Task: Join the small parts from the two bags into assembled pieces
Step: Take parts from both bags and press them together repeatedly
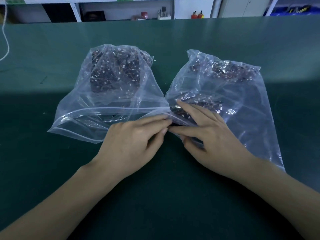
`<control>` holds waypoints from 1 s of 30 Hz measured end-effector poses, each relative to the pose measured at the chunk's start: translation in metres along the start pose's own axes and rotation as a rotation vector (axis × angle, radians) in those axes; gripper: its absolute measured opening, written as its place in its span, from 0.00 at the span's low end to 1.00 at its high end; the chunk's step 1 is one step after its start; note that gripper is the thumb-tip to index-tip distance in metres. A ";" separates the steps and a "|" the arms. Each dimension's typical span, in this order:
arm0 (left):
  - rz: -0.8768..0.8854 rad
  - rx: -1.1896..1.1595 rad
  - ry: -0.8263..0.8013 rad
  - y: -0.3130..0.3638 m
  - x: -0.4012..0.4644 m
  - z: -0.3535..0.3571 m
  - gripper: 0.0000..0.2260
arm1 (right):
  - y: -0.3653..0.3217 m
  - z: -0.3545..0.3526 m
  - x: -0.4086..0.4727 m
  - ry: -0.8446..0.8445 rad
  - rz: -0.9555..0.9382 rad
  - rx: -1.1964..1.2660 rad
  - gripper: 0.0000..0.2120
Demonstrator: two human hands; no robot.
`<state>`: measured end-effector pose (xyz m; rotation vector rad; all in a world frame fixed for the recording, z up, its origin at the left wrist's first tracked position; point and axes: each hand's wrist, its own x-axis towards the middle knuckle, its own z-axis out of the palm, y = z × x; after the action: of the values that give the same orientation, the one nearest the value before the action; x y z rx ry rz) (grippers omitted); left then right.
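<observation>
Two clear zip bags lie side by side on the green table [52,170]. The left bag [83,116] holds a heap of small dark parts with white connectors [114,73] at its far end. The right bag [242,104] holds similar dark parts [230,70] at the back and more near its mouth. My left hand [131,142] and my right hand [209,134] meet between the two bag mouths. Their fingertips pinch a small dark part [174,125] at the right bag's opening. The part is mostly hidden by the fingers.
A white cord [6,40] hangs at the far left over the table. Behind the table's far edge stand white shelves [74,9] with small items and blue bins [294,10] at the right.
</observation>
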<state>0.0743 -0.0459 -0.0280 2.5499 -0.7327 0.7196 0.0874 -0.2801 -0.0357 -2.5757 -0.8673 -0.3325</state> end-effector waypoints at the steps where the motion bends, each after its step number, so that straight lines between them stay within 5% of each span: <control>1: -0.009 -0.011 0.019 -0.001 0.000 -0.002 0.11 | -0.001 0.000 0.000 -0.019 -0.002 0.006 0.23; 7: -0.126 0.056 0.057 -0.016 -0.003 -0.020 0.07 | -0.004 -0.002 -0.001 -0.096 0.054 -0.032 0.21; 18: -0.347 0.390 0.086 -0.057 -0.005 -0.035 0.14 | -0.009 -0.003 0.000 -0.229 0.120 -0.202 0.33; 21: -0.331 0.446 -0.020 -0.068 -0.007 -0.029 0.12 | -0.010 -0.004 0.000 -0.219 0.123 -0.203 0.34; 25: -0.346 0.336 -0.365 -0.066 -0.006 -0.023 0.18 | -0.013 -0.007 0.000 -0.160 0.065 -0.106 0.29; 30: -0.337 0.341 -0.345 -0.070 -0.006 -0.023 0.15 | -0.016 -0.008 0.000 -0.101 0.032 0.010 0.26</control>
<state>0.1014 0.0228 -0.0285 3.0489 -0.2738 0.3153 0.0766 -0.2722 -0.0235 -2.6133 -0.8595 -0.1896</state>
